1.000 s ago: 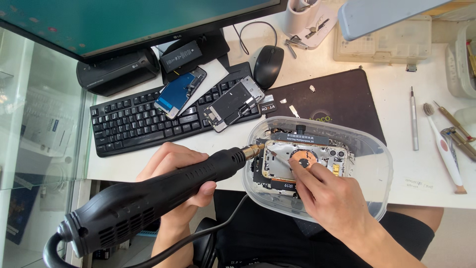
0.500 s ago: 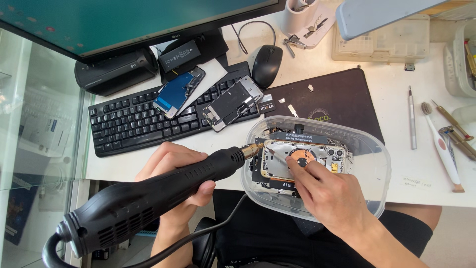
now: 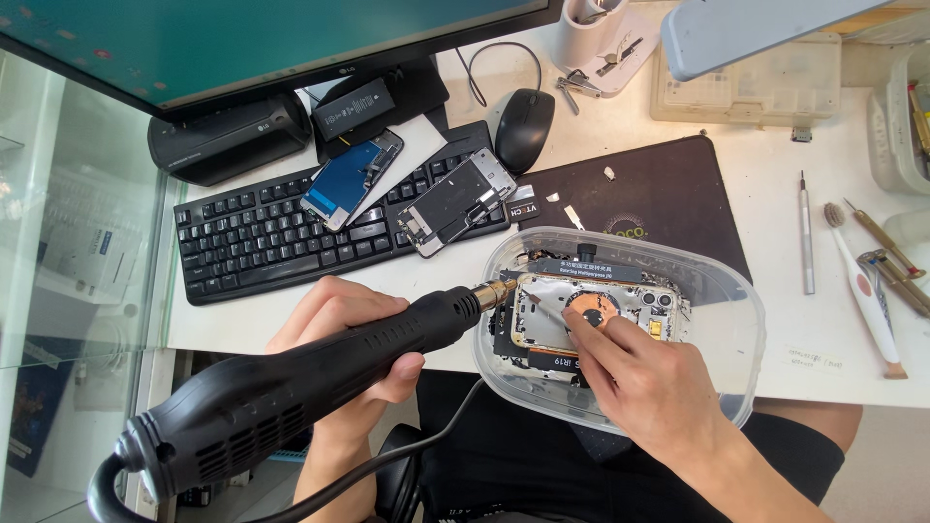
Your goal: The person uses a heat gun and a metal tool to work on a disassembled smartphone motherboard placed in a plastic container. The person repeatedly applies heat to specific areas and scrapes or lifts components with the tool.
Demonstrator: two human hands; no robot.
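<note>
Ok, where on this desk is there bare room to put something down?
Bare desk lies between the clear tub and the toothbrush, around the screwdriver. The black mat above the tub is mostly bare. Crowded: the keyboard carries phone parts, the far right holds tools, and both hands fill the front.

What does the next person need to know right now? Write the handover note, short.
Left hand: gripping the black corded rotary tool, brass tip at the left edge of the opened silver phone body.
Right hand: fingertips pressing down on that phone body.
Phone sits clamped in a black holder inside the clear oval plastic tub on the white desk.
Done: back is off, copper coil exposed.
Left: edge work under way; finish not visible.
</note>
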